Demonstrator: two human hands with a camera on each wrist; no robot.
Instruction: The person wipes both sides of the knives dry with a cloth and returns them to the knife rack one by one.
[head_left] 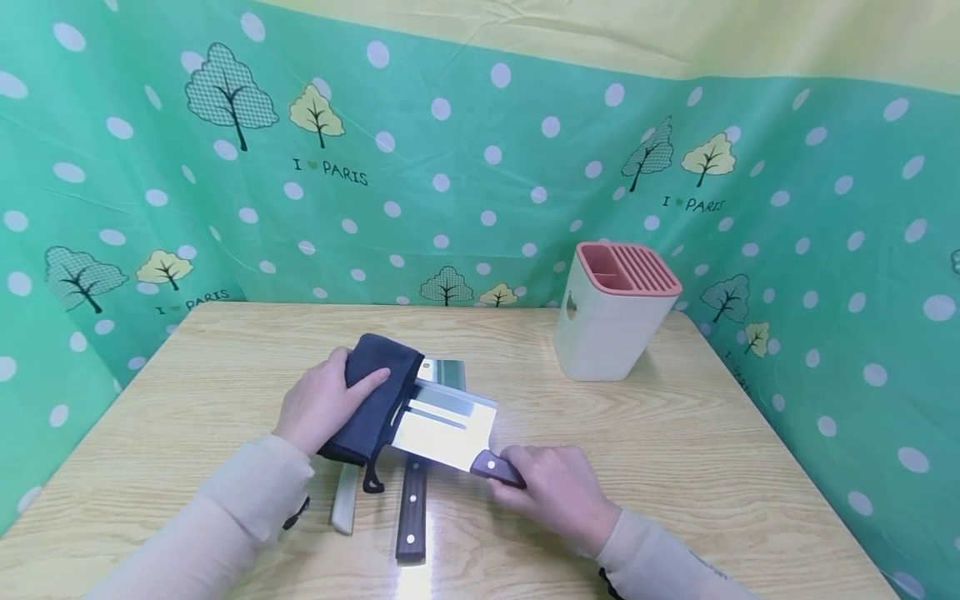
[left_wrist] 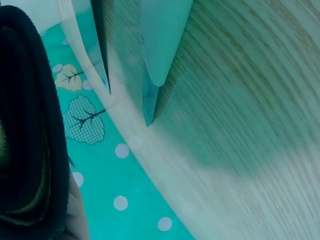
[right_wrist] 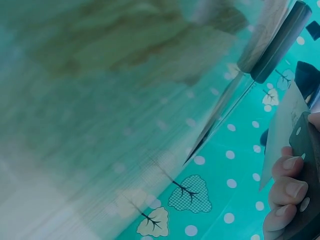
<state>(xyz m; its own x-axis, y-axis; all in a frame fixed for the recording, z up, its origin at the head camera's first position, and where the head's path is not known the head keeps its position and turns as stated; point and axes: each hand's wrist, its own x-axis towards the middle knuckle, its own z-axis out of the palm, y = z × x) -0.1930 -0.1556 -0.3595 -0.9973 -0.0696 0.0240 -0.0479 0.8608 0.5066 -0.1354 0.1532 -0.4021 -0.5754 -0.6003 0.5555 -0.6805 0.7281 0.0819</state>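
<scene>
My left hand (head_left: 324,402) grips a thick, folded dark navy cloth (head_left: 381,367) with a hanging loop, its thumb lying across the front. My right hand (head_left: 553,492) holds a cleaver (head_left: 446,425) by its dark riveted handle, fingers curled round it in the right wrist view. The far end of this cleaver's blade is hidden at the cloth. Below it on the table lies a second knife with a dark riveted handle (head_left: 412,512) and a broad blade. Beside that handle, a pale knife handle (head_left: 344,500) shows from under the cloth.
A white knife block (head_left: 611,333) with a pink slotted top stands at the back right of the wooden table (head_left: 675,483). Green dotted fabric (head_left: 465,167) hangs behind the table and along its sides.
</scene>
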